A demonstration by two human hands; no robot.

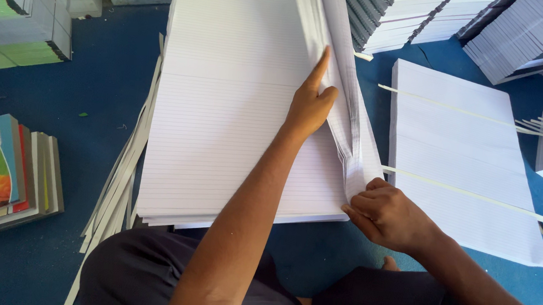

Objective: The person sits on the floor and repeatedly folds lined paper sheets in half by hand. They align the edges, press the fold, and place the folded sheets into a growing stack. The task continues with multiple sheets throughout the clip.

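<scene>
A tall stack of white ruled paper sheets (224, 112) lies on the blue floor in front of me. My left hand (311, 101) rests flat on top of the stack, index finger stretched along the raised sheets. A bundle of lifted sheets (346, 107) curls up at the stack's right edge. My right hand (386, 215) pinches the lower corner of that bundle. A second, lower pile of ruled sheets (466, 158) lies to the right, with thin paper strips (470, 195) laid across it.
Cut paper strips (122, 175) spill along the stack's left side. Colourful covered notebooks (6, 174) sit at the left edge, more stacks (22, 24) at top left. Fanned piles of bound grey-edged books (517, 35) fill the top right. My dark-clothed knees (151, 271) are at the bottom.
</scene>
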